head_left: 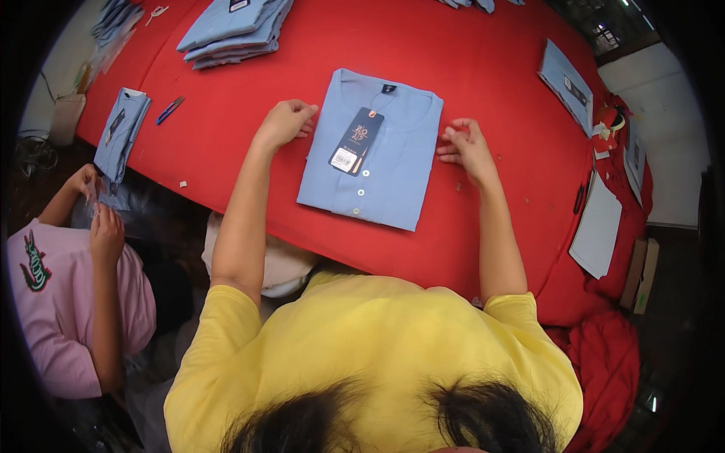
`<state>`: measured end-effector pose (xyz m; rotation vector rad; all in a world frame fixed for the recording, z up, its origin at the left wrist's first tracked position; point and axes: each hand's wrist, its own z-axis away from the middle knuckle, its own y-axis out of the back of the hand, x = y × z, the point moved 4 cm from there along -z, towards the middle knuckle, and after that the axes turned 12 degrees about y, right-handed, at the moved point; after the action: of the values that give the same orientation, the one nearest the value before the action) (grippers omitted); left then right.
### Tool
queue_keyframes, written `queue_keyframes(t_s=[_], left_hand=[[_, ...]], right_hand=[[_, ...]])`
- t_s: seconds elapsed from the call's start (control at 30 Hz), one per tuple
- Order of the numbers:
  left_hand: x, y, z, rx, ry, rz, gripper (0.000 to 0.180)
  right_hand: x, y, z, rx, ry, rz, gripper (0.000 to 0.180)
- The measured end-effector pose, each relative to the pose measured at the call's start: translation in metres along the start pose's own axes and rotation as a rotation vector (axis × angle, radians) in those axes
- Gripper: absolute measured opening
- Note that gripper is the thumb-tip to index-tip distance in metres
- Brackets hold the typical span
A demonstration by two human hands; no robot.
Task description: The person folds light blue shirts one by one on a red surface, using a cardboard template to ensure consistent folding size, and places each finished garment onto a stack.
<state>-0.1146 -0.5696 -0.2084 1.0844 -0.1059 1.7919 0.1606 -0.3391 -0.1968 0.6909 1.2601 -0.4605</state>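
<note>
A folded light-blue shirt (406,151) lies flat on the red-covered table (498,83) in front of me, with a few pale buttons down its front. On its chest rests a dark-blue hang tag (364,134) with a white sticker, its string running up to the neck. My left hand (289,122) hovers beside the shirt's left edge, fingers loosely bent and holding nothing. Past the right edge is my right hand (468,151), its fingers slightly curled and apart, also with nothing in them.
A stack of folded blue shirts (230,34) stands far left. Blue-handled snippers (170,110) lie near another folded shirt (123,132). At left, a person in pink (83,294) handles clear plastic. White sheets (596,226) and a tagged shirt (566,84) are at right.
</note>
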Motion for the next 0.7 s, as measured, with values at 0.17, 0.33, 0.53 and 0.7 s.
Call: queue_keyframes(t_s=[0.17, 0.33, 0.53, 0.7], left_hand=[[0.006, -0.015, 0.0, 0.107, -0.086, -0.175, 0.039], [0.022, -0.028, -0.022, 0.196, -0.146, -0.11, 0.039], [0.031, -0.027, -0.014, -0.192, -0.134, 0.265, 0.049], [0.026, -0.027, -0.004, -0.319, -0.272, 0.281, 0.067]], right_hand=[[-0.009, -0.03, 0.02, -0.04, 0.046, -0.212, 0.047], [0.015, -0.039, -0.011, 0.007, 0.112, -0.166, 0.044], [0.001, -0.027, -0.007, -0.097, -0.028, -0.307, 0.044], [-0.014, -0.039, 0.003, -0.214, -0.032, -0.406, 0.046]])
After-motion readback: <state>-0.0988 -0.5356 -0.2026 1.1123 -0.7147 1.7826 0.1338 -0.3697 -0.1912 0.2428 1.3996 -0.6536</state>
